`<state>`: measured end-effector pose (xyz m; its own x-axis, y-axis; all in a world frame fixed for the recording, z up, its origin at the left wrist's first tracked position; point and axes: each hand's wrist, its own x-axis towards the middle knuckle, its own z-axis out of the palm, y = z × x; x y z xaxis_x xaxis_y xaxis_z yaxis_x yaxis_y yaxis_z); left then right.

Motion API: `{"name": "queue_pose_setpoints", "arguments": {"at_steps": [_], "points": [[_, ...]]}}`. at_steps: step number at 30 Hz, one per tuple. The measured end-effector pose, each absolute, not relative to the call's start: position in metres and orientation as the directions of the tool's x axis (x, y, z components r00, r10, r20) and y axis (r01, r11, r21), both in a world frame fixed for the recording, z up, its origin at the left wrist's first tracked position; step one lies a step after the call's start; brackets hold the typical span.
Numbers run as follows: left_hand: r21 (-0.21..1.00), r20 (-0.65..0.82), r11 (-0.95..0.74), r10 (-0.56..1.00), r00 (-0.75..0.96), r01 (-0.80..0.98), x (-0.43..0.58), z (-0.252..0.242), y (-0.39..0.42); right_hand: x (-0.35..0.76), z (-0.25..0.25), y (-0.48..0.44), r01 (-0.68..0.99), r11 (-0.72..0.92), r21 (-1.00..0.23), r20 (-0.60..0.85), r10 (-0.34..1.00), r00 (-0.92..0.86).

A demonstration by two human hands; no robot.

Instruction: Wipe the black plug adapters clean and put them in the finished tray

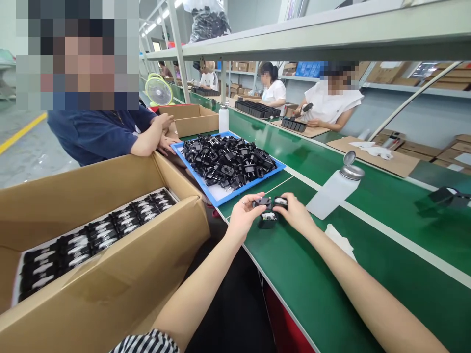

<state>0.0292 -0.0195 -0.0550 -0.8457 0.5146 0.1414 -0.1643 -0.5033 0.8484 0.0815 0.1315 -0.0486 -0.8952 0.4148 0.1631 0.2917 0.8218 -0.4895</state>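
Holding one black plug [262, 201] in our left hand [241, 215] and another plug [281, 200] in our right hand [296, 212], we grip them with thumbs and fingertips closed around them, the two pieces almost meeting. A third plug [267, 220] lies on the green worktop [331, 289] directly under the hands. Just beyond the hands sits a blue tray [180, 154] heaped with more black plugs [228, 159]. Right of the hands, a white bottle [333, 189] with a metal cap stands close by, and a white cloth [340, 240] lies nearer to us. Left of the hands, past the worktop edge, an open carton [110, 274] holds plugs laid in rows. Behind the carton a person in a dark blue top [99, 130] rests their forearms on its rim.
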Motion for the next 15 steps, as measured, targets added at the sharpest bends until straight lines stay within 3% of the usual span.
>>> {"name": "queue_pose_setpoints", "arguments": {"at_steps": [3,5,9,15], "points": [[0.878,0.126,-0.458,0.499,-0.858,-0.138,0.029,-0.057,-0.02,0.082,-0.056,0.133,0.169,0.866,-0.47,0.225,0.303,-0.926],[0.9,0.131,-0.421,0.513,-0.848,-0.116,0.029,-0.058,-0.019,0.09,-0.048,0.133,0.049,0.852,-0.522,0.29,0.231,-0.929],[0.949,0.151,-0.312,0.56,-0.815,-0.038,0.03,-0.061,-0.012,0.102,-0.035,0.124,-0.078,0.791,-0.607,0.2,0.056,-0.978],[0.979,0.198,-0.068,0.557,-0.806,0.194,0.035,-0.063,-0.015,0.099,-0.039,0.112,-0.041,0.896,-0.442,0.212,0.059,-0.976]]}}
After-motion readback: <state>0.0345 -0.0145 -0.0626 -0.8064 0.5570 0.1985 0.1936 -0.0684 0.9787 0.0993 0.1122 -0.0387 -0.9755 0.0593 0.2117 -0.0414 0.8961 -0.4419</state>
